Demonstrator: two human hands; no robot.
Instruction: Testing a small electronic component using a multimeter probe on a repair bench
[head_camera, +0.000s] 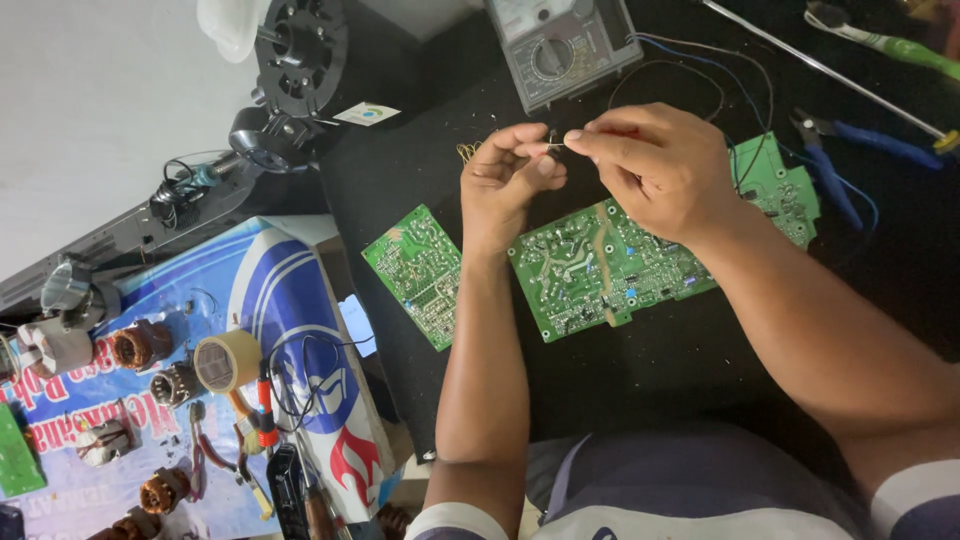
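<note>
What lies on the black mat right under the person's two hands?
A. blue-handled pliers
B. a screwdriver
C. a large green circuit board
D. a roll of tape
C: the large green circuit board lies on the black mat just below the left hand and right hand.

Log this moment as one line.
left hand: pinching small component | right hand: pinching same part | below: large green circuit board | multimeter behind
</note>
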